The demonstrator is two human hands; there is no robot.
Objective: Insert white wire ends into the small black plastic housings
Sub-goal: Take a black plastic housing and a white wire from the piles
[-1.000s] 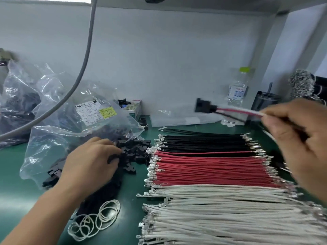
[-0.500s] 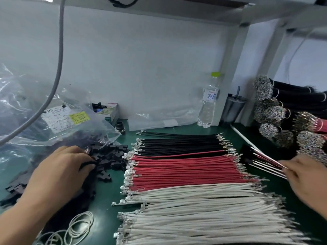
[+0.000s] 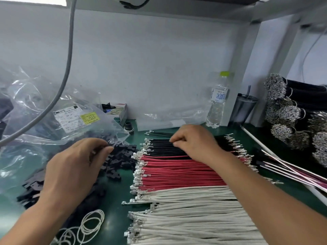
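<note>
At the far left a clear bag (image 3: 58, 121) slumped on the green mat (image 3: 116, 216); its white label (image 3: 68, 119) and yellow sticker (image 3: 89, 117) carried print too small to read. Loose white bands (image 3: 88, 225) lay at the near edge. The left hand (image 3: 74, 172) hovered over the housings (image 3: 120, 161) spilled from the bag, fingers curled with tips drawn together; whether they pinched a housing could not be told.

The housings looked light, hard and slick, best taken by their flat sides. The white wires (image 3: 191, 214) lay in a neat row nearest the person, untouched. They would probably be limp along the insulation with delicate crimped terminals (image 3: 134, 216), so a pinch just behind the terminal seemed wisest.

Beyond them lay red wires (image 3: 177, 174) and black wires (image 3: 166, 147). The right hand (image 3: 196, 144) rested on the black wires, fingertips bent down onto them, seemingly picking at one strand. A bottle (image 3: 218, 101) behind bore a blue label, its writing mirrored and unclear. Finished leads (image 3: 292, 170) lay at right.
</note>
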